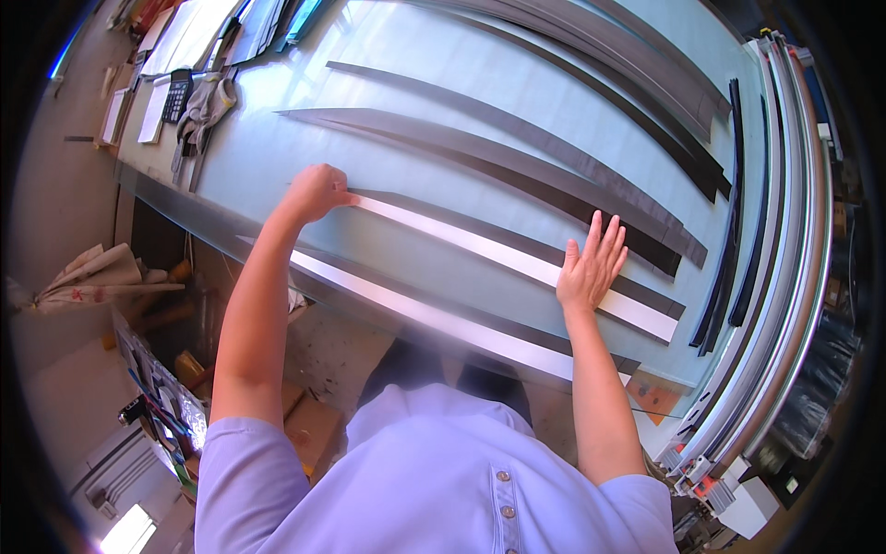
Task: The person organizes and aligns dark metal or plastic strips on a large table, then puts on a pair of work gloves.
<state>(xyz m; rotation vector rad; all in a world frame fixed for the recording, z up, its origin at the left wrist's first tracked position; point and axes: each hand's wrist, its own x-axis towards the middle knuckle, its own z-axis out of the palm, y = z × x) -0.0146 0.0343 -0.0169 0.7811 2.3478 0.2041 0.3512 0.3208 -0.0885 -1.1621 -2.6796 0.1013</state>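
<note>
A long flat strip [461,231], white along its near side and dark grey along its far side, lies across the glassy tabletop [517,249]. My left hand [318,192] is closed at its left end, thumb and finger pinched on it. Near the strip's right end, my right hand [592,265] lies flat with its fingers stretched out, the fingertips reaching over the tip area of a dark grey strip [526,180] behind. A second white-and-grey strip [434,321] runs along the table's near edge, between my forearms.
More dark grey strips [517,115] lie farther back. Narrow black strips [729,222] rest by long metal rails [803,212] at the right. Grey work gloves [203,111], a calculator [178,96] and papers [189,37] are at the far left. A cardboard box [312,429] stands below the table.
</note>
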